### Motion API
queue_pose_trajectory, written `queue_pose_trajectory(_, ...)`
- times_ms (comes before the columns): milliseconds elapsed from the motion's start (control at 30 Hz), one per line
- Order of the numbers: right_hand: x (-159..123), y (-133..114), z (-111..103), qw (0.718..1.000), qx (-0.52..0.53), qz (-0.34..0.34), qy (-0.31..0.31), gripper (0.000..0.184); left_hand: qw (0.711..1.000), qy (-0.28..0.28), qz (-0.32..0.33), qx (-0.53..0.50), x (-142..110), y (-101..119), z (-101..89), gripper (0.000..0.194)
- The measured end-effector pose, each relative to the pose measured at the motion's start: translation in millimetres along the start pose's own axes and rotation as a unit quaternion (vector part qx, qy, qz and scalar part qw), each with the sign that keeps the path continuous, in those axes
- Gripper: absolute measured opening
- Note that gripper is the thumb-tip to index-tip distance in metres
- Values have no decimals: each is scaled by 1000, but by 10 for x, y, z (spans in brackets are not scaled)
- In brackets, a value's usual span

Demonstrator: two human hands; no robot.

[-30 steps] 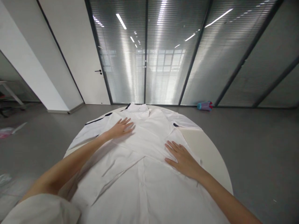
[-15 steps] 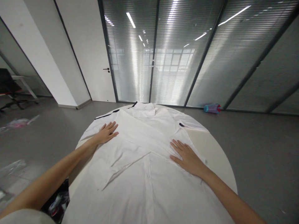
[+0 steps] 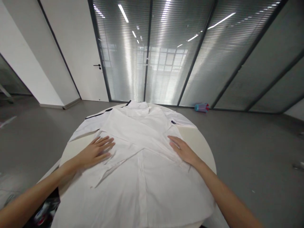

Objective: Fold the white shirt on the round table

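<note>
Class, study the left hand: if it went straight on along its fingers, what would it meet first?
Probably the white shirt, where a layer lies slantwise across its front. The left hand points that way; depth is unclear, so it might pass just above the cloth.

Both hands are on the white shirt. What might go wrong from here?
Drag from the left hand might deepen the creases beside its fingers.
The white shirt reaches the near rim of the round table, so a tug could make it slip off.
The dark-trimmed garment lies against its far end and might shift with it.
</note>
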State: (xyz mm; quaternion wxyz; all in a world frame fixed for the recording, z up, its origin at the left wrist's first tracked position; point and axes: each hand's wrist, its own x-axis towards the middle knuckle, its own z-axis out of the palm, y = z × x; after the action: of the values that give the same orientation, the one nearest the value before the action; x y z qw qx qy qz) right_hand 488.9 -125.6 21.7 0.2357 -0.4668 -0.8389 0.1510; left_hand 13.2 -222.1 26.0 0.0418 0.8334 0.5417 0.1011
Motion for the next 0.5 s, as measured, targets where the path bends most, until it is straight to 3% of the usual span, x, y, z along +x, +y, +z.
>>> queue_pose_trajectory(67, -8, 93, -143, 995, 31, 58, 69, 50, 998, 52, -9, -18, 154, 150, -33, 45)
queue_pose_trajectory(133, -58, 191, -285, 985, 20, 134, 103, 42, 994, 87, 24, -55, 325, 439, -52, 39)
queue_pose_trajectory(200, -160, 269, -395, 977, -17, 196, 86, 38, 986, 79, 112, -91, 495, 839, -46, 32)
queue_pose_trajectory(300, -388, 307, -479, 970, -60, 234, 23, 43, 957, 33, 273, -92, 748, 1507, 13, 23)
queue_pose_trajectory(400, -642, 257, -511, 966, -72, 249, -10, 45, 912, 5, 406, -57, 1006, 2114, 128, 18)
queue_pose_trajectory(500, -875, 176, -540, 961, -76, 265, -24, 44, 861, 18, 507, -12, 1248, 2619, 280, 19)
